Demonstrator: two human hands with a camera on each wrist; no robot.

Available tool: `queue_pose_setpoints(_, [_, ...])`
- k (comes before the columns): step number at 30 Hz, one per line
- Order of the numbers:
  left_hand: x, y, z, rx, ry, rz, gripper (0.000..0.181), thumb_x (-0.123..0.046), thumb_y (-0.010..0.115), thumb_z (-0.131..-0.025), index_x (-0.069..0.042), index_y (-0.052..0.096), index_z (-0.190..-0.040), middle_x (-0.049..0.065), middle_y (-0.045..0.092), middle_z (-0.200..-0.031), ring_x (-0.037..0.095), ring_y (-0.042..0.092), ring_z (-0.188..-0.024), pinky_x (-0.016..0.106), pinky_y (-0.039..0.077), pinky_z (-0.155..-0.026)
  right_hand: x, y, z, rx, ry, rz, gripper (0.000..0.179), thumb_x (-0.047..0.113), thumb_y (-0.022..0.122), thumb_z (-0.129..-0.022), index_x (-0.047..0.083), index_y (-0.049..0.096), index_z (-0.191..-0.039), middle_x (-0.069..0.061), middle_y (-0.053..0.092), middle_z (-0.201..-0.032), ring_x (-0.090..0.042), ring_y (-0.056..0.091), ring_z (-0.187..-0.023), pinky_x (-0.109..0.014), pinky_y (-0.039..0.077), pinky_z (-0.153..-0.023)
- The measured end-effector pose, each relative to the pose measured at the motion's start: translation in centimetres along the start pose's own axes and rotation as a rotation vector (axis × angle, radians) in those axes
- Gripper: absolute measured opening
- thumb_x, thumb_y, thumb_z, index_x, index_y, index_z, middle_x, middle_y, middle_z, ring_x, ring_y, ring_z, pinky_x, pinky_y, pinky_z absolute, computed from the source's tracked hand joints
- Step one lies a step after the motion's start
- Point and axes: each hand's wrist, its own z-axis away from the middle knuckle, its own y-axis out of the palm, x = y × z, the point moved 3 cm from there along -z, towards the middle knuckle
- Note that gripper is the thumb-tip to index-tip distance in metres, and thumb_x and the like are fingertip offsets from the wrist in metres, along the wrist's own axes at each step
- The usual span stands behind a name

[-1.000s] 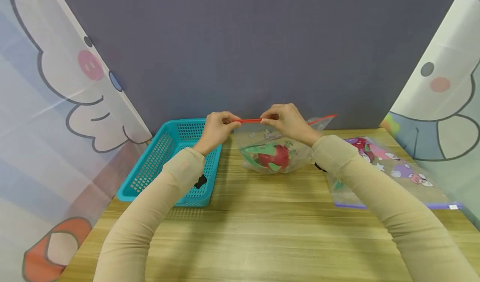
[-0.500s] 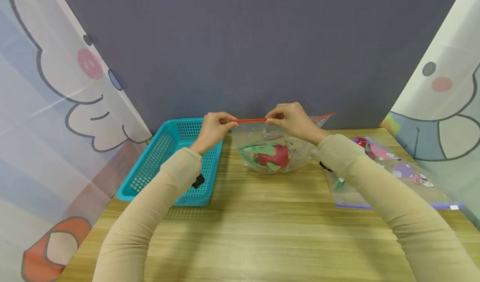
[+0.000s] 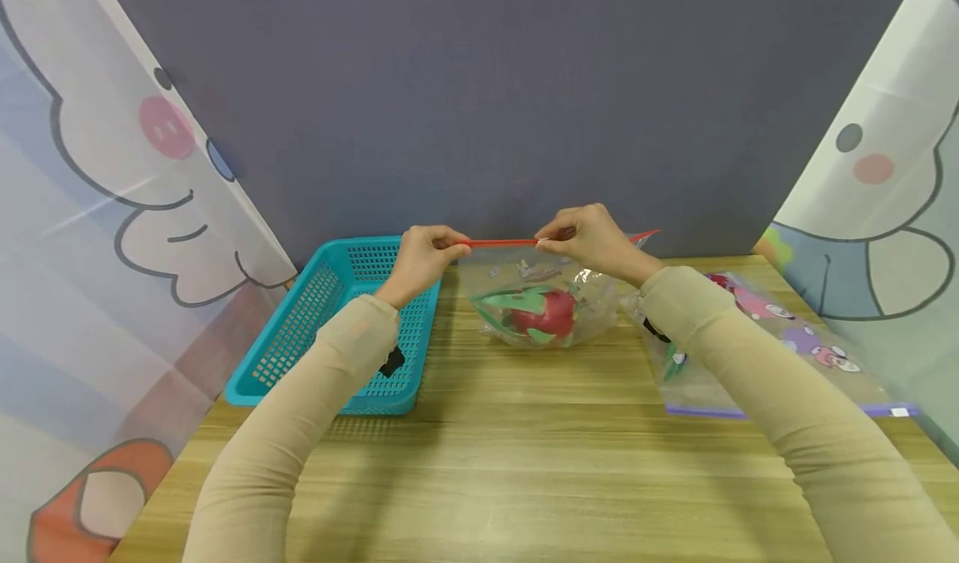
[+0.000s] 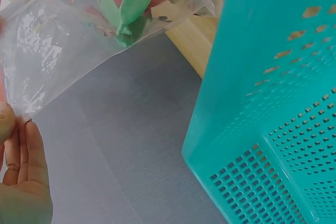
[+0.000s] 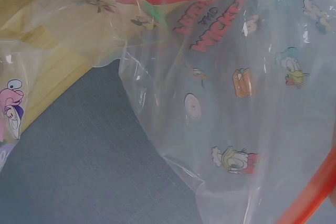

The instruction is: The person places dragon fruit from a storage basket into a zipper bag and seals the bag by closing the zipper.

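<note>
A clear zip bag (image 3: pixel 490 271) with cartoon prints hangs between my hands, its red zip strip (image 3: pixel 502 242) uppermost. Inside is a red thing with green leaf-like flaps (image 3: pixel 550 311), shaped like a dragon fruit. My left hand (image 3: pixel 419 259) pinches one end of the strip between thumb and fingers; the left wrist view shows those fingers (image 4: pixel 35 150) at the bag's corner. Further along the strip, my right hand (image 3: pixel 592 238) pinches it, with a small pale spot at the fingertips. Past that hand the strip's far end sticks up. The bag's bottom is close over the table.
A turquoise plastic basket (image 3: pixel 419 355) stands left of the bag, partly behind my left forearm. On the right lies another printed clear bag (image 3: pixel 794 363) with a purple zip strip, partly under my right forearm. A grey panel (image 3: pixel 479 97) rises behind the wooden table (image 3: pixel 487 480).
My right hand has slid to the right along the red strip, widening the gap to my left hand. The left hand has shifted slightly left, still pinching the strip's end.
</note>
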Motion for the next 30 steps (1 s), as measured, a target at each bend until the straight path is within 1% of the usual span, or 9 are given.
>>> queue_pose_setpoints(6, [0.02, 0.01, -0.11, 0.003, -0.003, 0.003, 0.017, -0.024, 0.065, -0.085, -0.013, 0.071, -0.097, 0.004, 0.070, -0.090, 0.018, 0.057, -0.071, 0.028, 0.036, -0.055, -0.21, -0.20, -0.05, -0.002, -0.009, -0.019, 0.013, 0.016, 0.070, -0.081, 0.008, 0.074, -0.090, -0.004, 0.068, -0.081, -0.013, 0.062, -0.070, -0.022, 0.051, -0.062])
queue_pose_setpoints(13, [-0.07, -0.19, -0.13, -0.001, -0.015, 0.020, 0.015, -0.022, 0.065, -0.085, -0.015, 0.072, -0.096, 0.006, 0.070, -0.091, 0.020, 0.051, -0.066, 0.028, 0.034, -0.053, -0.42, -0.29, -0.26, -0.012, -0.035, -0.031, 0.011, 0.014, 0.071, -0.080, 0.007, 0.074, -0.089, -0.004, 0.068, -0.080, -0.013, 0.061, -0.069, -0.022, 0.051, -0.060])
queue_pose_setpoints(19, [0.00, -0.24, -0.17, -0.004, -0.020, 0.030, 0.014, -0.021, 0.065, -0.085, -0.015, 0.072, -0.096, 0.005, 0.070, -0.090, 0.019, 0.055, -0.068, 0.029, 0.035, -0.054, -0.77, -0.45, -0.03, -0.027, -0.043, -0.031, 0.011, 0.013, 0.070, -0.081, 0.008, 0.074, -0.090, -0.003, 0.067, -0.080, -0.011, 0.060, -0.067, -0.021, 0.050, -0.059])
queue_pose_setpoints(21, [-0.01, -0.27, -0.18, -0.005, -0.015, 0.031, 0.014, -0.021, 0.065, -0.085, -0.015, 0.071, -0.096, 0.006, 0.070, -0.091, 0.019, 0.056, -0.070, 0.029, 0.035, -0.054, -0.80, -0.58, 0.10, -0.045, -0.074, -0.016, 0.011, 0.013, 0.070, -0.081, 0.007, 0.074, -0.090, -0.003, 0.067, -0.079, -0.010, 0.059, -0.065, -0.021, 0.049, -0.057])
queue_pose_setpoints(24, [0.02, -0.37, -0.15, -0.008, -0.012, 0.028, 0.015, -0.021, 0.065, -0.085, -0.014, 0.071, -0.097, 0.006, 0.070, -0.092, 0.018, 0.057, -0.072, 0.029, 0.036, -0.055, -0.91, -0.74, 0.22, -0.077, -0.146, 0.008, 0.012, 0.012, 0.070, -0.081, 0.005, 0.074, -0.089, -0.003, 0.066, -0.077, -0.008, 0.056, -0.062, -0.019, 0.046, -0.054])
queue_pose_setpoints(27, [0.17, -0.48, -0.11, -0.014, -0.020, 0.026, 0.015, -0.021, 0.065, -0.085, -0.014, 0.071, -0.097, 0.005, 0.070, -0.091, 0.017, 0.058, -0.073, 0.029, 0.039, -0.057, -0.98, -0.81, 0.32, -0.106, -0.214, 0.036, 0.011, 0.011, 0.070, -0.080, 0.004, 0.074, -0.088, -0.002, 0.066, -0.075, -0.007, 0.054, -0.058, -0.017, 0.042, -0.051])
queue_pose_setpoints(30, [0.34, -0.55, -0.08, -0.016, -0.030, 0.028, 0.015, -0.021, 0.066, -0.085, -0.014, 0.072, -0.096, 0.006, 0.070, -0.090, 0.017, 0.058, -0.073, 0.029, 0.040, -0.058, -0.99, -0.87, 0.44, -0.130, -0.260, 0.052, 0.010, 0.008, 0.071, -0.079, 0.003, 0.074, -0.087, -0.003, 0.066, -0.074, -0.008, 0.053, -0.056, -0.016, 0.039, -0.049])
